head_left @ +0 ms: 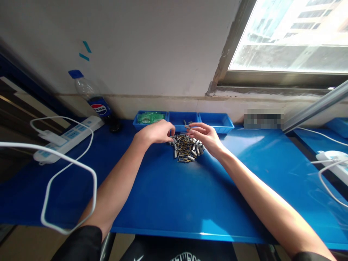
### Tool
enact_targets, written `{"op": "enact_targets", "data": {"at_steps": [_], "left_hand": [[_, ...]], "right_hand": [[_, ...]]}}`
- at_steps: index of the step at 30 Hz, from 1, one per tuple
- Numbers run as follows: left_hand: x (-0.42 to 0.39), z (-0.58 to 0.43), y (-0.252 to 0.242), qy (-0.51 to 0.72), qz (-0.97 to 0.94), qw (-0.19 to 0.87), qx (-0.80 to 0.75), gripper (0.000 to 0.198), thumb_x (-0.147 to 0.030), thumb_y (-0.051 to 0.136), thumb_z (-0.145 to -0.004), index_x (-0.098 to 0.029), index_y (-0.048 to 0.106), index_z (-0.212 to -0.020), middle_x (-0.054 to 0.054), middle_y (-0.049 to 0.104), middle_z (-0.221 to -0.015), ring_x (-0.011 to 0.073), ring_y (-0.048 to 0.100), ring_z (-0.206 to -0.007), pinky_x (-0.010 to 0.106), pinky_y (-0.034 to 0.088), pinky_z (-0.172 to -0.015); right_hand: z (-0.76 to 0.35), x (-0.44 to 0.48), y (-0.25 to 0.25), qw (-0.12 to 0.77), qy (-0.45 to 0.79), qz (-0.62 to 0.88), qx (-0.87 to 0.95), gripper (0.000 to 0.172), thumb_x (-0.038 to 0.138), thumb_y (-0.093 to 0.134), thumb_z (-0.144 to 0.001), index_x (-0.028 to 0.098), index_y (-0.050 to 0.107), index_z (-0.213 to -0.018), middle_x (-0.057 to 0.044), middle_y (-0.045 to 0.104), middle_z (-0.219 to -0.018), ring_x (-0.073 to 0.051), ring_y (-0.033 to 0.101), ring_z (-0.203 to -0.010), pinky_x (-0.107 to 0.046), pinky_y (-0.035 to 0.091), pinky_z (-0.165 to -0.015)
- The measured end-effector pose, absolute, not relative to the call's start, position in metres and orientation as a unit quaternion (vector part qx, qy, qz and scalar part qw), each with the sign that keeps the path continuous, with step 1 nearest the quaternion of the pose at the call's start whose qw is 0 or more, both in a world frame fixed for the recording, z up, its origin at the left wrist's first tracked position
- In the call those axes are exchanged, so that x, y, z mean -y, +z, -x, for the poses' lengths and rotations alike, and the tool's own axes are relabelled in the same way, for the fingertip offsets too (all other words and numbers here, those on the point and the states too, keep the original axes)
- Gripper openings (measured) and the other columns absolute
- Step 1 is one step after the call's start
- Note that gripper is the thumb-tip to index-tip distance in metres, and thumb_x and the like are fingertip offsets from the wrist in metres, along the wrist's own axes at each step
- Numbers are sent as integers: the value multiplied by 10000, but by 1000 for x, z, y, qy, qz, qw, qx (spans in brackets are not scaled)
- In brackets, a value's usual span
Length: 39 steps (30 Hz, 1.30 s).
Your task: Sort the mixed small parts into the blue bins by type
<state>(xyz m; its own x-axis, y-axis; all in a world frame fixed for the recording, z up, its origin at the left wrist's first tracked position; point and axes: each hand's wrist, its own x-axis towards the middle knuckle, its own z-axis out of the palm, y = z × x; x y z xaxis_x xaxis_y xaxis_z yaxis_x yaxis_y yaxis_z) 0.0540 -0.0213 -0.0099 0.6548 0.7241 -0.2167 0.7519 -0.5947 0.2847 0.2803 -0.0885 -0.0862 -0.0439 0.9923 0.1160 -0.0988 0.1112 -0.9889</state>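
Near the middle of the far edge of the blue surface (174,195) lies a pile of small metal parts (186,148), silver cans with thin brassy leads, heaped loosely. The left hand (156,132) rests at the pile's left side, knuckles up and fingers curled together, their tips down among the outermost parts; whether it grips one cannot be told. The right hand (206,136) hangs over the pile's right side, thumb and forefinger pinching a single metal part (187,127) just above the heap, the other fingers loosely bent.

Just behind the pile, three blue trays stand in a row along the far edge. The left tray (137,124) holds green pieces, the middle tray (176,117) a few parts, and the right tray (217,121) is beside it. Towards the far left corner stand a cola bottle (94,98) and a white power strip (67,137), whose white cable (67,165) loops over the surface's left edge.
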Motion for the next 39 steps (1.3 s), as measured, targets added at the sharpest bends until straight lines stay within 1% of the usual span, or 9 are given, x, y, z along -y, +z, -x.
{"op": "enact_targets", "data": {"at_steps": [2,5,13,20,25,28,32,35,39], "left_hand": [[18,-52,-15,-71,-888,145,-431,266,-266,791,-770,-204,786,-1028,64,769,-935,192,694,-801,231,428,-608],[16,-52,-22,-105,-879,140,-444,318,-242,806,-737,-230,785,-1054,62,767,-1006,196,695,-800,235,424,-592],[15,-57,-30,-112,-872,157,-450,273,-286,845,-696,-210,786,-951,57,765,-914,192,680,-718,252,403,-554],[11,-55,-35,-120,-867,160,-455,126,-264,809,-743,-194,773,-842,62,760,-849,182,665,-667,254,403,-556],[11,-50,-27,-139,-860,173,-460,99,-260,760,-793,-195,776,-866,59,754,-804,178,650,-626,264,434,-612],[14,-48,-18,-62,-881,203,-423,114,-285,738,-818,-186,750,-873,60,760,-825,179,672,-685,249,446,-623],[21,-54,-6,116,-888,278,-347,209,-349,772,-799,-174,706,-892,45,755,-831,178,696,-757,234,487,-649],[27,-60,-1,184,-884,285,-322,243,-350,803,-769,-162,689,-875,41,745,-817,172,691,-754,245,511,-672],[33,-65,2,205,-880,282,-323,237,-338,805,-767,-153,685,-856,47,744,-816,172,687,-754,262,528,-693]], "right_hand": [[-280,87,-88,548,504,428,513,496,450,867,-780,266,722,-1217,-82,769,-1215,-264,729,-1112,-429,555,-1000],[-282,88,-87,541,506,423,522,502,441,842,-804,285,705,-1261,-85,720,-1333,-269,721,-1140,-435,563,-991],[-285,88,-87,533,482,440,539,331,419,788,-850,269,752,-1143,-73,734,-1275,-221,742,-949,-367,585,-817],[-286,88,-88,527,490,442,536,292,413,794,-847,259,769,-1093,-70,747,-1221,-211,730,-925,-346,575,-786],[-286,89,-86,519,506,441,530,289,406,792,-847,245,766,-1086,-71,763,-1170,-193,716,-901,-323,563,-779],[-286,90,-84,510,512,448,526,309,417,798,-840,233,758,-1086,-59,786,-1036,-175,699,-834,-307,549,-754],[-284,90,-82,502,505,464,527,345,468,811,-823,218,759,-1054,-20,745,-795,-149,634,-679,-291,517,-667],[-282,92,-80,493,518,455,531,389,526,804,-823,216,762,-1054,-35,753,-813,-160,648,-686,-300,520,-658],[-281,93,-81,487,543,433,530,413,546,830,-796,219,758,-1037,-55,781,-878,-182,682,-730,-331,548,-705]]}}
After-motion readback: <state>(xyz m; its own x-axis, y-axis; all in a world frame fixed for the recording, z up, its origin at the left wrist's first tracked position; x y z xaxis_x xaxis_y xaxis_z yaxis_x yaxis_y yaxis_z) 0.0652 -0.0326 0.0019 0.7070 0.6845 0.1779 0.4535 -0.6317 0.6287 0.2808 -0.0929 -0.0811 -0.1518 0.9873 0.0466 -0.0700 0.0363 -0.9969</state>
